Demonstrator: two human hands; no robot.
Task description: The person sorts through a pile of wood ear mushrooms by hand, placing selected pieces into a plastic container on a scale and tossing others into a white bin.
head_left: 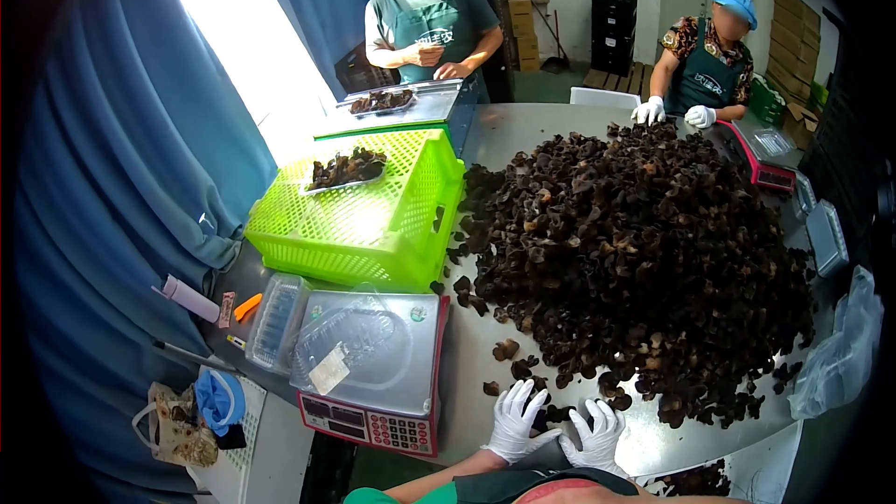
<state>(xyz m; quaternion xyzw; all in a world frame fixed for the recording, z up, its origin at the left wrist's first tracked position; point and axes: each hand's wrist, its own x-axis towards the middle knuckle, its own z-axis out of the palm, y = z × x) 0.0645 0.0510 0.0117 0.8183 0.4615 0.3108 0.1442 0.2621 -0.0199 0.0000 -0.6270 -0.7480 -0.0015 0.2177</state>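
Note:
At the near edge of the steel table (467,364), my left hand (515,420) and my right hand (595,434) wear white gloves, fingers spread. Several dark wood ear mushrooms (554,414) lie between them, by the fingertips. Beyond my hands rises a large pile of wood ear mushrooms (635,243), with loose pieces scattered around its near side. To the left of my left hand stands a red-and-silver digital scale (373,392). A clear plastic tray (369,341) with a pale label rests on its plate.
Stacked clear trays (278,322) stand left of the scale. Behind it, an upturned green crate (359,224) bears a filled tray (345,170). Two co-workers in green aprons are across the table, one gloved by the pile. A plastic bag (840,345) lies right, near another scale (761,154).

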